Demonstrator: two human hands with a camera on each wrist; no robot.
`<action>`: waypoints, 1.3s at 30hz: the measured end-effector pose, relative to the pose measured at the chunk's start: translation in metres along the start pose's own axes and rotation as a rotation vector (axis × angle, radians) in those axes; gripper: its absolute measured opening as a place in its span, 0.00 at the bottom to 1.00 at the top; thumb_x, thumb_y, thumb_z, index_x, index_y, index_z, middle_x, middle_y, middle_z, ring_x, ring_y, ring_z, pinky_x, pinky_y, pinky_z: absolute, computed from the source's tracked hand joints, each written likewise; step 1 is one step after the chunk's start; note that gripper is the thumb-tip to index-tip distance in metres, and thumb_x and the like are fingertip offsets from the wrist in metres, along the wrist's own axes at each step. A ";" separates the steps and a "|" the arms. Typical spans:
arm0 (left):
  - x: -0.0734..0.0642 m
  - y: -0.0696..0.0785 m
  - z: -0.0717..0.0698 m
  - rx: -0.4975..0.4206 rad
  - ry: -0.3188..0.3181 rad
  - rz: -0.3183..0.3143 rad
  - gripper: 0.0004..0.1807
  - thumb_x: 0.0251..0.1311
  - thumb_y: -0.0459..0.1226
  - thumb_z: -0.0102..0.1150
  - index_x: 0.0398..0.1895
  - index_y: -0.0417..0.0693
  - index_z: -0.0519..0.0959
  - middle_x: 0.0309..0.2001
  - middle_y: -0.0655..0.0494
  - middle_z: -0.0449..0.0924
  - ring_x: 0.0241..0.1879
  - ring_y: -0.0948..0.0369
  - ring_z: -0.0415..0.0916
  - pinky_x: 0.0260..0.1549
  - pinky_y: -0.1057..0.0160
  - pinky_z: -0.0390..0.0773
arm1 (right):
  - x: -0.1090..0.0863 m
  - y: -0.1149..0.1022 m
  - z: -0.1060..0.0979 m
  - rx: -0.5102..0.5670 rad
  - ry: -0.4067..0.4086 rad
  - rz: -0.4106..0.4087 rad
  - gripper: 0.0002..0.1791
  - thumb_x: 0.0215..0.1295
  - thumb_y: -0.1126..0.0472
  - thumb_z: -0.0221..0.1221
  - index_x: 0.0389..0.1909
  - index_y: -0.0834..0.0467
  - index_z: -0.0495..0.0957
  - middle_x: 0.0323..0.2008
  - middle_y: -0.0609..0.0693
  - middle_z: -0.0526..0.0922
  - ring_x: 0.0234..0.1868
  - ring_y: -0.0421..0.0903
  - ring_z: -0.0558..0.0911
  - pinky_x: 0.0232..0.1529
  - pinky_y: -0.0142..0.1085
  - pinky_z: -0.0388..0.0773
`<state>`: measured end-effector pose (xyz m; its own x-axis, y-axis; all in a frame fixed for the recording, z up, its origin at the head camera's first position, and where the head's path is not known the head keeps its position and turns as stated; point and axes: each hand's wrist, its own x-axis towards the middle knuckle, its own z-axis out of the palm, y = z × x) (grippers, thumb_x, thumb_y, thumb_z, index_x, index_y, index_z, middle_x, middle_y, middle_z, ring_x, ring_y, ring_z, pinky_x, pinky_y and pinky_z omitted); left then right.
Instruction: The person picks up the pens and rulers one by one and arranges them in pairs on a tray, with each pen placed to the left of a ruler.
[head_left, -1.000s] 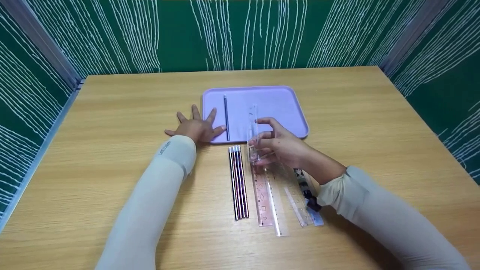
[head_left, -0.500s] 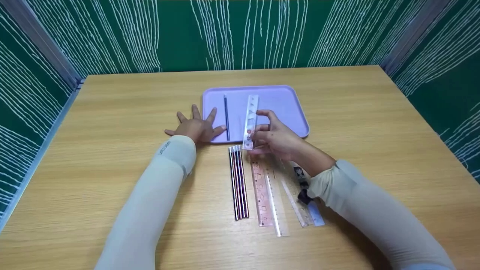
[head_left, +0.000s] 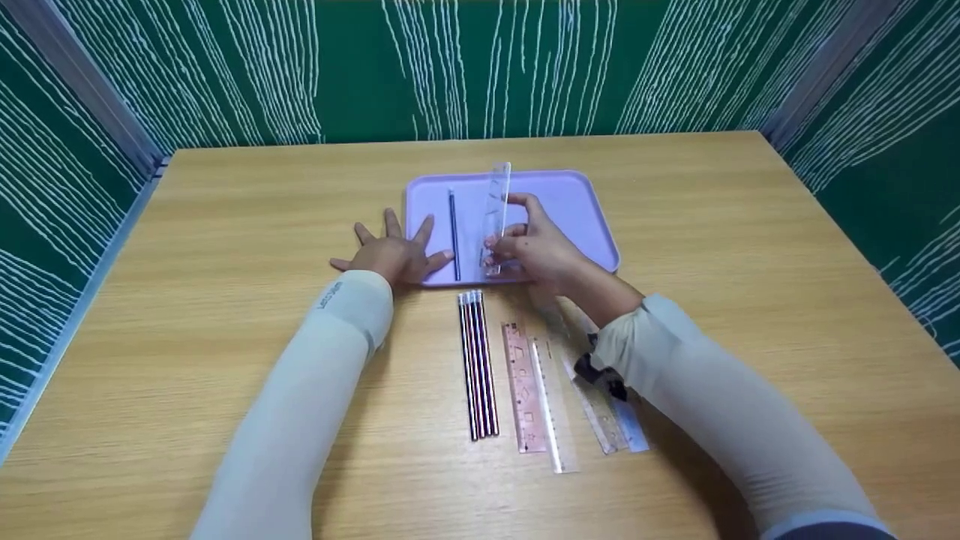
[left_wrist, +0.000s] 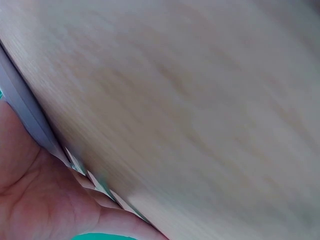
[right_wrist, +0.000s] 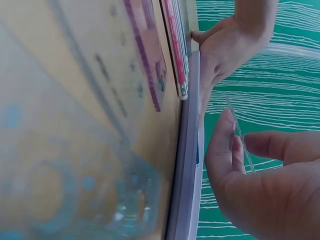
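Observation:
A clear ruler (head_left: 498, 191) is pinched between the thumb and fingers of my right hand (head_left: 541, 244), held tilted over the purple tray (head_left: 570, 202). In the right wrist view the ruler (right_wrist: 241, 135) shows edge-on between thumb and fingers. My left hand (head_left: 394, 255) rests with fingers spread at the tray's left side, its thumb over the rim near a dark pencil (head_left: 454, 236) that lies in the tray. In the left wrist view the left palm (left_wrist: 45, 205) is beside the tray's edge (left_wrist: 25, 105).
In front of the tray lie several striped pencils (head_left: 478, 367) side by side. To their right are a pink ruler (head_left: 523, 390), a clear ruler (head_left: 551, 412) and more rulers (head_left: 600, 412), partly hidden under the right forearm. Green walls (head_left: 360, 67) stand behind the wooden table (head_left: 225, 300).
My right hand has carried the clear ruler forward and slightly left, from the tray's near edge to over the tray. The left hand has stayed in place.

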<state>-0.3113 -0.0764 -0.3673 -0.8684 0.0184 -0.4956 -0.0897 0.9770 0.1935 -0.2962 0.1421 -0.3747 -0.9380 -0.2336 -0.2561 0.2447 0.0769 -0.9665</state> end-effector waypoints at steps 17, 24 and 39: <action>-0.001 0.004 -0.002 -0.030 -0.026 -0.027 0.43 0.69 0.71 0.37 0.81 0.82 0.34 0.83 0.51 0.17 0.78 0.31 0.16 0.62 0.14 0.36 | 0.030 0.001 0.011 -0.133 0.061 0.017 0.45 0.70 0.74 0.55 0.78 0.39 0.51 0.48 0.56 0.76 0.41 0.52 0.85 0.45 0.47 0.88; 0.000 0.002 -0.001 -0.032 -0.023 -0.014 0.42 0.69 0.70 0.37 0.81 0.82 0.34 0.83 0.50 0.18 0.77 0.31 0.16 0.61 0.13 0.35 | 0.035 0.003 0.018 -0.193 0.057 0.005 0.45 0.67 0.78 0.55 0.78 0.44 0.53 0.44 0.56 0.77 0.36 0.51 0.85 0.40 0.47 0.89; 0.000 0.001 -0.002 -0.021 -0.024 -0.013 0.43 0.68 0.71 0.37 0.81 0.82 0.33 0.83 0.49 0.18 0.78 0.30 0.17 0.62 0.13 0.36 | 0.034 0.006 0.032 -0.438 0.121 -0.048 0.44 0.56 0.77 0.61 0.76 0.55 0.64 0.37 0.51 0.78 0.33 0.44 0.82 0.35 0.36 0.88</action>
<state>-0.3120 -0.0756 -0.3655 -0.8552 0.0114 -0.5181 -0.1111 0.9725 0.2049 -0.3188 0.1040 -0.3893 -0.9739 -0.1342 -0.1829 0.0982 0.4775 -0.8731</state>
